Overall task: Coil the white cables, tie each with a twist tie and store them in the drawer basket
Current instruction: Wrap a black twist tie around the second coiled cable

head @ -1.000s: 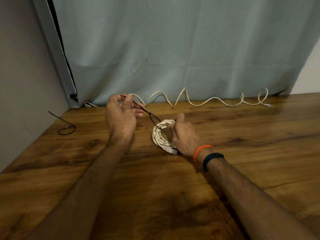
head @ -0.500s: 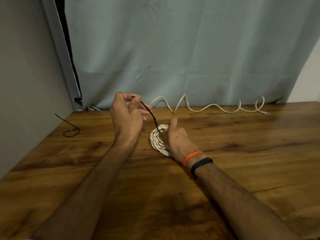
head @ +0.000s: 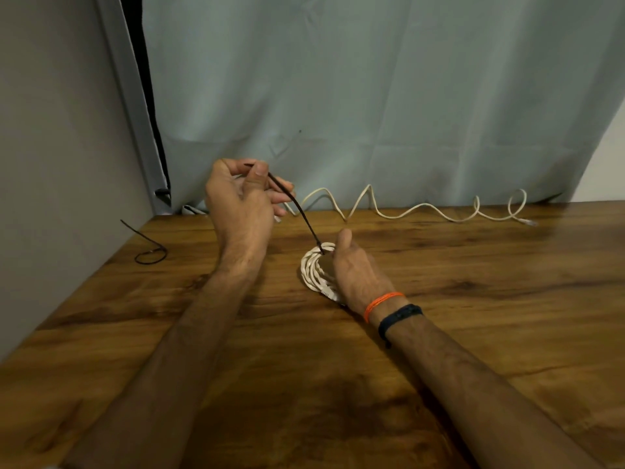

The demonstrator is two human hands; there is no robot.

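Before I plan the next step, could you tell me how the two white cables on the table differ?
The near cable is wound into a tight coil; the far cable lies loose in wavy loops. The near cable sits mid-table under the right hand, with a dark twist tie running from it up to the left hand; the far cable lies untouched along the curtain, with no tie. Both are white and rest on the wooden table.

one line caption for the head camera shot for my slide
Left hand pulls a black twist tie through a coiled white cable steadied by the right hand.
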